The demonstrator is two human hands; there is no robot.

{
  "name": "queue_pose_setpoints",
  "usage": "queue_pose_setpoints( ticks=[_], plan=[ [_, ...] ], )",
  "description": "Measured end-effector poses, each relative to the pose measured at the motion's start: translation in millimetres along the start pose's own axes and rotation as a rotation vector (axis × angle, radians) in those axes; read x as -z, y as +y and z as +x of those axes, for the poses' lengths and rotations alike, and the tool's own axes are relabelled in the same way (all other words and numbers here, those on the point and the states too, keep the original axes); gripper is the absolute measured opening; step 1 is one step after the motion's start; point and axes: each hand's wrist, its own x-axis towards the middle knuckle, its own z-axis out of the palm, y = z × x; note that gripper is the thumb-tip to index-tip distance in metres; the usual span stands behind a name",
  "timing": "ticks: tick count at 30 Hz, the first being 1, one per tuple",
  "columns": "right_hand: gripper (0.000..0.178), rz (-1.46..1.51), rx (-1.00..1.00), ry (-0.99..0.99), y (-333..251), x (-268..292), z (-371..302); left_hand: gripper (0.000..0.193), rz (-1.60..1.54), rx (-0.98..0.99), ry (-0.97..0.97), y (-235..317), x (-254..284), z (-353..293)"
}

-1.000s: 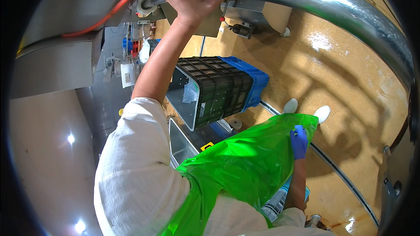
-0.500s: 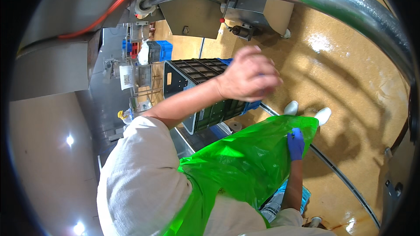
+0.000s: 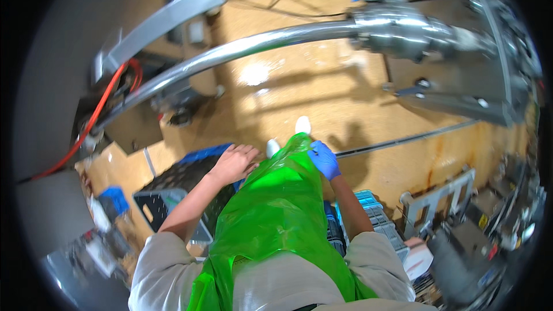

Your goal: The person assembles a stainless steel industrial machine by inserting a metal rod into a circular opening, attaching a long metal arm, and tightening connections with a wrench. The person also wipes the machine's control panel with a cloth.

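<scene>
My bare left hand (image 3: 236,163) is held out beside the green plastic apron (image 3: 271,207), open, its fingers loosely bent and a little apart. Nothing shows in it. Below and left of it lies a black crate (image 3: 173,187) with blue edging, partly covered by my forearm. My right hand (image 3: 324,160), in a blue glove, is at the right edge of the apron near its lower end. Its fingers are curled in; whether they pinch the apron or some small thing is hidden.
Curved steel pipes (image 3: 271,39) cross ahead, joined to a large metal fitting (image 3: 397,29). An orange hose (image 3: 103,106) hangs at the left. Light blue and grey crates (image 3: 377,219) stand at my right. A drain channel (image 3: 409,139) crosses the wet yellow floor (image 3: 299,86).
The view has swung to the right, bringing the metal fitting and crates on that side into sight. My left hand has come down from its raised, curled position and its fingers have loosened.
</scene>
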Motion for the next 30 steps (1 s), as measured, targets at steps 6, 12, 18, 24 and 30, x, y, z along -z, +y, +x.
queue_pose_setpoints(
  ticks=[6,12,18,24,30],
  plan=[
    [0.025,0.321,-0.056,0.24,-30,134,-46,0.034,0.076,-0.066,0.051,29,47,29],
    [0.022,0.231,0.099,0.818,-31,352,-64,0.036,0.132,-0.011,0.068,50,71,57],
    [0.031,0.028,0.154,1.354,14,615,-25,0.036,0.153,0.14,-0.048,84,59,98],
    [0.051,-0.414,-0.84,1.344,133,800,28,0.036,-0.082,0.12,0.01,187,68,195],
    [0.037,-0.02,-0.656,0.715,362,866,39,0.036,-0.073,0.076,0.164,241,87,255]
  ],
)
